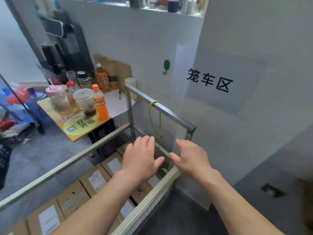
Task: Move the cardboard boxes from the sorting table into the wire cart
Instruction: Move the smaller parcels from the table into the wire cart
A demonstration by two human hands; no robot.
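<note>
The wire cart [160, 107] stands against the white wall, its metal frame running from the lower left to the far right corner. Several cardboard boxes [72, 197] with white labels lie flat inside it, side by side. My left hand [140, 160] hovers palm down over the cart's far end with its fingers straight and holds nothing. My right hand [191, 158] is beside it, above the cart's right rim, fingers spread and empty. The sorting table is out of view.
A small wooden table [54, 114] left of the cart carries several bottles and cups, among them an orange drink bottle [100, 104]. A yellow cord [153, 119] hangs from the cart's top rail. The wall bears a printed sign [210, 80]. Grey floor lies to the left.
</note>
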